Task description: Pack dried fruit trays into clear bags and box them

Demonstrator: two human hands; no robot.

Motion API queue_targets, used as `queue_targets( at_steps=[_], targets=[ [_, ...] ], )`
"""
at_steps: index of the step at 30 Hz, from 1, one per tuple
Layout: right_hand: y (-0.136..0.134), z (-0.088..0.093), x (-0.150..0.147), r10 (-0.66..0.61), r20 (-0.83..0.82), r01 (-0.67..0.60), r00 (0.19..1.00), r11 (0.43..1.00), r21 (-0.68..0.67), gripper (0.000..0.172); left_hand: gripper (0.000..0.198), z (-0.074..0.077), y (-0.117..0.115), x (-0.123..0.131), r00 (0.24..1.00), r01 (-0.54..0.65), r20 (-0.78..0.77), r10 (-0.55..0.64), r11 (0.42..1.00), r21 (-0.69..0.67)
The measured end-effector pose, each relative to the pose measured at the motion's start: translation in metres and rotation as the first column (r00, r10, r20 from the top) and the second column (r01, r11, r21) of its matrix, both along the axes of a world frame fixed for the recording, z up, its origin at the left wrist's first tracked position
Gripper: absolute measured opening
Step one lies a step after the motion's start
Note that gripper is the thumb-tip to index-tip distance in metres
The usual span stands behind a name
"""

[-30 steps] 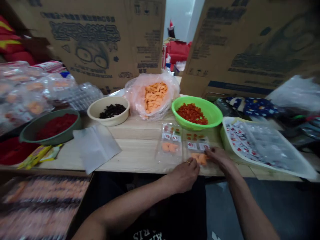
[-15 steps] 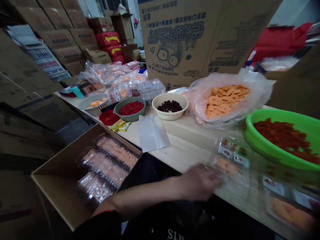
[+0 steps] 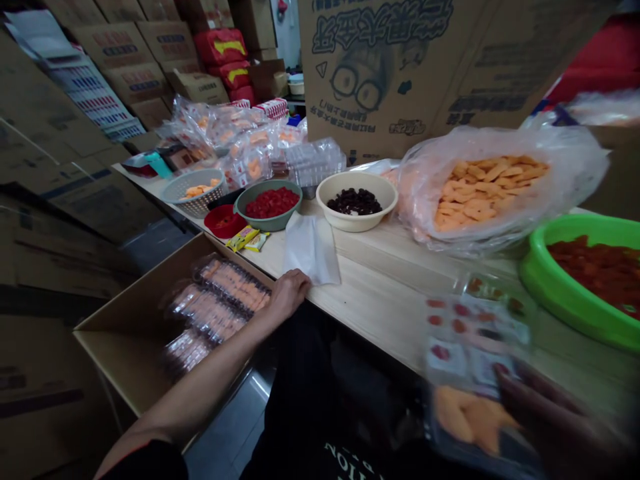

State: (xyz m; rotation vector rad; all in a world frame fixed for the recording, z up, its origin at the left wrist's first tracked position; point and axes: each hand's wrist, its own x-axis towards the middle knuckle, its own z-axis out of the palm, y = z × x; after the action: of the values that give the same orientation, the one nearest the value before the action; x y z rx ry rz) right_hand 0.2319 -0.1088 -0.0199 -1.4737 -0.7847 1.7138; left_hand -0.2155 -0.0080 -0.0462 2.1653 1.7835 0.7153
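My left hand [image 3: 291, 292] is at the table's front edge, fingers pinched on the near left corner of a whitish plastic bag [image 3: 314, 250]. The bag lies on the wood with a raised crease. At the lower right my right hand [image 3: 550, 407], blurred, grips a clear plastic tray [image 3: 447, 377]. Orange pieces fill its near part, with small white packets and red pieces farther up. Another clear tray [image 3: 493, 283] lies on the table behind it, partly covered.
An open carton [image 3: 115, 333] with rows of packed trays stands at left. Along the table are a green basin [image 3: 533, 267], a large bag of orange pieces [image 3: 420, 173], a cream bowl [image 3: 345, 223], a grey-green bowl [image 3: 273, 229] and a tall cardboard box [image 3: 435, 80].
My left hand has moved left from near the trays to the whitish bag, which is now creased. My right hand has brought its tray leftward into fuller view. The view has shifted slightly.
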Motion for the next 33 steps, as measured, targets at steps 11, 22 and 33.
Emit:
queue_targets(
  at_steps=[11, 22, 33],
  targets=[
    [0.054, 0.002, -0.141, 0.301, -0.321, -0.329, 0.898, 0.944, -0.037, 0.034, 0.028, -0.012, 0.001, -0.012, 0.999, -0.023, -0.032, 0.027, 0.991, 0.130],
    [0.061, 0.005, -0.165, 0.497, -0.408, -0.523, 0.766, 0.851, 0.054, 0.032, 0.013, -0.006, 0.012, -0.025, 0.985, -0.022, 0.171, 0.019, 1.000, 0.017],
    [0.069, 0.002, -0.188, 0.518, -0.484, -0.576, 0.706, 0.817, 0.034, 0.040, 0.018, -0.001, 0.010, -0.016, 0.997, -0.026, 0.075, 0.025, 1.000, 0.002]
  ],
)
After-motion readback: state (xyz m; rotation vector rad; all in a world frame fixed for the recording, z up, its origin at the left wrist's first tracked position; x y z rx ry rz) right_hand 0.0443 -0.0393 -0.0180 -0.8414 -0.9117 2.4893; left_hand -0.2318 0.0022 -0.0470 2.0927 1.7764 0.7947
